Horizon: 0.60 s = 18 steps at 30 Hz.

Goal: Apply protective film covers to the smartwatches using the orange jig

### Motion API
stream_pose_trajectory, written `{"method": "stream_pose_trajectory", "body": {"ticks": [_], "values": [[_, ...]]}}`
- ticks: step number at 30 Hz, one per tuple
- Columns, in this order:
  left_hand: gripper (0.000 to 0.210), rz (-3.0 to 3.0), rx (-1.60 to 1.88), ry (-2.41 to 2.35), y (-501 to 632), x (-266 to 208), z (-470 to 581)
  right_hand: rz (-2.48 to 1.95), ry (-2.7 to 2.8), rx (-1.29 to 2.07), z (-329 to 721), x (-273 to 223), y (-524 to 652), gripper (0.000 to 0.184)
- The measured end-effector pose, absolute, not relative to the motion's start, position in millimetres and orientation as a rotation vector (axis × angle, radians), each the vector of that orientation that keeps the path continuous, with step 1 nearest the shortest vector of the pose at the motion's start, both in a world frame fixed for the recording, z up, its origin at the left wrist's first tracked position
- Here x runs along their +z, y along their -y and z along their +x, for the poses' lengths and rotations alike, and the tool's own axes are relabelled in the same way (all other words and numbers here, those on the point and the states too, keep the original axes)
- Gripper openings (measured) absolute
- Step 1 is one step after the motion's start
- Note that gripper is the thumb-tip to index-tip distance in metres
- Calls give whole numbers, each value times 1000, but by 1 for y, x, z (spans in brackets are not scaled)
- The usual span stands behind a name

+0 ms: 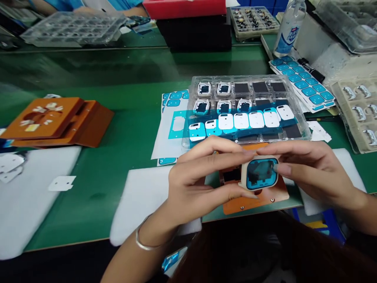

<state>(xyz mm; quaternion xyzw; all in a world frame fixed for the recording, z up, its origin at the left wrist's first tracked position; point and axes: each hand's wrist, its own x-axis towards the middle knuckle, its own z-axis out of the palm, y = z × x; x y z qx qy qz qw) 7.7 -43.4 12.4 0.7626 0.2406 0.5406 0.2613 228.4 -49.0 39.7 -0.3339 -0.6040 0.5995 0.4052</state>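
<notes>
Between my two hands is a small watch case (261, 175) with a pale rim and blue film lining its dark opening. My left hand (203, 173) grips its left side, thumb below and fingers above. On the right, my right hand (315, 169) pinches the case, its thumb at the right edge of the opening and its fingers over the top. Under the held case lies an orange fixture plate (244, 202). Just beyond my hands stands a clear compartment tray (299, 114) with several white-rimmed watch cases (204, 89). A blue strip of white stickers (241, 121) lies across it.
An orange block fixture (97, 124) sits at left, near a white foam sheet (44, 220). Blue sticker sheets (309, 91), a clear bottle (290, 29) and a beige parts tray (353, 135) are at right. Behind are stacked boxes (194, 33) and a co-worker's blue sleeve (64, 4).
</notes>
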Motion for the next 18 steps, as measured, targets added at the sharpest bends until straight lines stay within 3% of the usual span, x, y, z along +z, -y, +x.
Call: {"method": "stream_pose_trajectory", "body": {"ticks": [6, 18], "values": [[46, 2052, 1475, -637, 45, 12, 9, -728, 1524, 1483, 224, 32, 49, 29], [39, 2191, 1497, -660, 46, 11, 13, -843, 1567, 1277, 218, 26, 49, 10]]}}
